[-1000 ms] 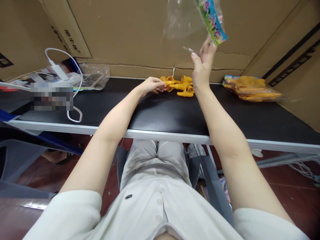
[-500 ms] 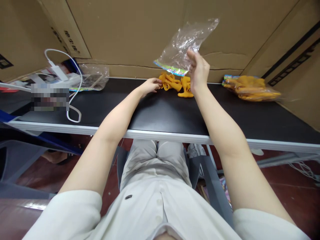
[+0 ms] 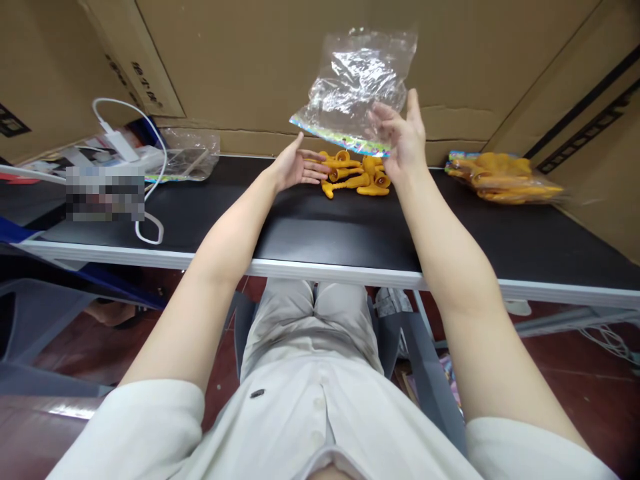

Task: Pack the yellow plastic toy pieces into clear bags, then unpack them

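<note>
More spread now: left hand (image 3: 295, 164) by yellow pieces (image 3: 367, 179); right hand (image 3: 407, 145) at bag (image 3: 350, 87), grip unclear.

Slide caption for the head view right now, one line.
Right hand holds up a clear bag; yellow pieces lie on the black tabletop beside the open left hand.

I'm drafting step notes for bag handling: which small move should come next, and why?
I'd probably bring the left hand up to the free end of the bag's coloured edge. Only the right hand is at the bag, that end hangs unsupported, and the left hand is open beside the orange pieces.
</note>
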Tool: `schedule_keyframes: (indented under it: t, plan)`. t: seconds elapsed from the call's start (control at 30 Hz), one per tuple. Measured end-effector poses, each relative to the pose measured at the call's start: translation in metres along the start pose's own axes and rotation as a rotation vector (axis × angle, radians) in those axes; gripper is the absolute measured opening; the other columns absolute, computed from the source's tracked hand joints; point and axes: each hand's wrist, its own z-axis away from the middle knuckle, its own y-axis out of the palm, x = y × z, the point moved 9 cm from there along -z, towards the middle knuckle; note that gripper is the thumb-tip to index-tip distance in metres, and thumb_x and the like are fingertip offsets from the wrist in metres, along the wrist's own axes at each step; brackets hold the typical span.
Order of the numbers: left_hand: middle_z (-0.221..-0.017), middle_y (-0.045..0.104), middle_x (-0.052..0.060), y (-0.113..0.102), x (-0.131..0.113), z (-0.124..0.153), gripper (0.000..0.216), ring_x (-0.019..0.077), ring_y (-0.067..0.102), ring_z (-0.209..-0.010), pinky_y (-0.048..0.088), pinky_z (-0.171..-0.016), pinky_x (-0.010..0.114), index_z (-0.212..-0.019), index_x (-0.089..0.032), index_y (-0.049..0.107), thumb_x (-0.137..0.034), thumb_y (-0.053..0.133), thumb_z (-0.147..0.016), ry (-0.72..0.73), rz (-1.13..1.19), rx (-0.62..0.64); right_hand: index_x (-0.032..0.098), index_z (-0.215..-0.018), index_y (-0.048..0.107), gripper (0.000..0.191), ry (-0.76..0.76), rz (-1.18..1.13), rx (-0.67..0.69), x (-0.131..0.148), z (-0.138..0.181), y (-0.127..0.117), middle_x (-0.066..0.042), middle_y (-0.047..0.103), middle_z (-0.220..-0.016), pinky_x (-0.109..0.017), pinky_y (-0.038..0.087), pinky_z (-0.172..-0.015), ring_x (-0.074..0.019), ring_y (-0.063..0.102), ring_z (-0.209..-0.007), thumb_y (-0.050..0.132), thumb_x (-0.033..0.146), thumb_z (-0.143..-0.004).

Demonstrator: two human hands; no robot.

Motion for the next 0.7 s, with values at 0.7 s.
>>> schedule_keyframes:
  t: [0.7]
  plan:
    - [-0.067, 0.052, -0.007, -0.038, -0.034, -0.019, 0.032, 0.0205, 0.082, -0.074, 0.061, -0.071, 0.026, -0.112, -0.024, 0.067, -0.055, 0.073, -0.109, 0.411, 0.132, -0.470, 0.030, -0.081, 0.048, 0.033, 0.186, 0.385, -0.109, -0.041, 0.013, -0.015, 0.005, 0.059, -0.061, -0.031, 0.049, -0.058, -0.0179, 0.056, -0.065, 0.082, 0.029, -0.080]
